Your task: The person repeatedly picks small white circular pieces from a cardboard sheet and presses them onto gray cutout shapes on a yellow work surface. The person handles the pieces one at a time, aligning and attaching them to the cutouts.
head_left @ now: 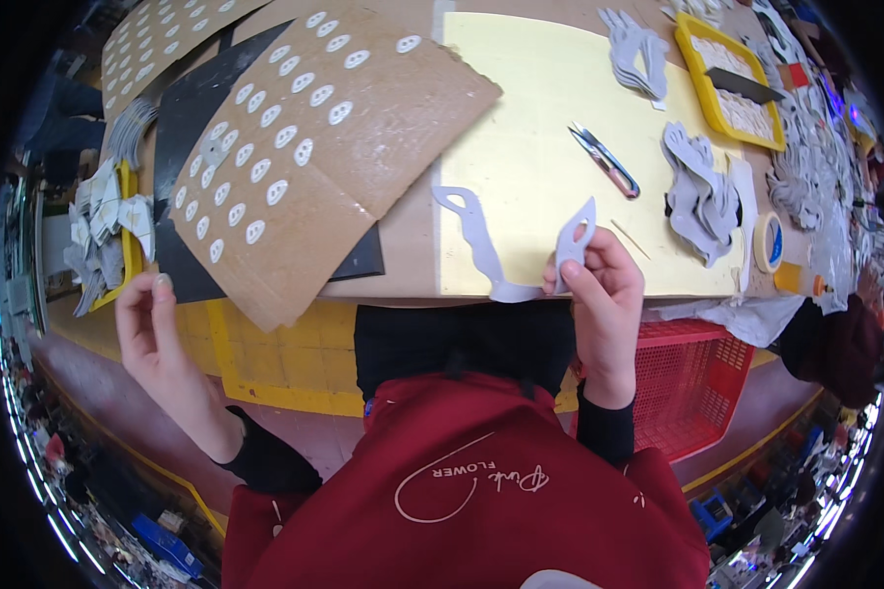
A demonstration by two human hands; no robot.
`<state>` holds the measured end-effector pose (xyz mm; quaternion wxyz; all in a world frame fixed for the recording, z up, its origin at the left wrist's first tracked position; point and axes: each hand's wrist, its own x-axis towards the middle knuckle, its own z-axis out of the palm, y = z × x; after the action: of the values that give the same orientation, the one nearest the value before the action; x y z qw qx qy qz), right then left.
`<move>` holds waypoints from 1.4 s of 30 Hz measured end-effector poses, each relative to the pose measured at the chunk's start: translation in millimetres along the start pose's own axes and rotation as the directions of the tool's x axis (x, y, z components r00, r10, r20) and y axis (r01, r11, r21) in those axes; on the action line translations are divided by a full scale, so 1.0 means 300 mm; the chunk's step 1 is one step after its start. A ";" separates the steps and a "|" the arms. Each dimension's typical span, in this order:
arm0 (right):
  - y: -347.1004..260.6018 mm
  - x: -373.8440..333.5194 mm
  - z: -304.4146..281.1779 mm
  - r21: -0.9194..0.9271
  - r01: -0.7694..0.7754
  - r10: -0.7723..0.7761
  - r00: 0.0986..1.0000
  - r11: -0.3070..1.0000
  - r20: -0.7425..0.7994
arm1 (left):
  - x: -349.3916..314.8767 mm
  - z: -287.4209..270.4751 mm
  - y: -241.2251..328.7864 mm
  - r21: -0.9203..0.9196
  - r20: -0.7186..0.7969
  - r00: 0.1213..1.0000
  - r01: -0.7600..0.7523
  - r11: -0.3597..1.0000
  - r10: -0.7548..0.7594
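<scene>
Item: grey cut-out strip (481,250), lying bent over the desk (540,128) edge, right hand (604,294) pinching its looped end. Left hand (147,324) hanging released, empty, beside the cardboard sheet (324,147). Risk: thin neck possibly creasing or tearing under one-handed pulling.

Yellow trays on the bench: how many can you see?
2. One yellow tray sits at the far right, holding pale pieces; another yellow tray at the left edge holds grey cut-outs. Clutter at the right may hide more.

red apron (481,491), black sleeves (265,461)
</scene>
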<state>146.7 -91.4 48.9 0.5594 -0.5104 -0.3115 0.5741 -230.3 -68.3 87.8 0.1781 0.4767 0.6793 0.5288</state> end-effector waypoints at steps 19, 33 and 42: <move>0.032 -0.047 -0.135 -0.064 -0.082 0.070 0.984 0.995 -0.164 | -0.307 0.806 0.193 -0.124 0.762 0.615 -0.166 0.978 0.201; 0.006 -0.021 -0.124 -0.105 -0.100 0.081 0.982 0.989 -0.170 | -0.255 0.828 0.151 -0.243 0.776 0.452 -0.431 0.869 0.441; 0.008 -0.020 -0.123 -0.119 -0.096 0.078 0.985 0.988 -0.154 | -0.244 0.814 0.141 -0.263 0.746 0.450 -0.478 0.838 0.491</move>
<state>179.4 -105.4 37.5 0.5221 -0.5993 -0.2818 0.5374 6.7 4.1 14.1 0.3040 0.8307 0.3603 0.2961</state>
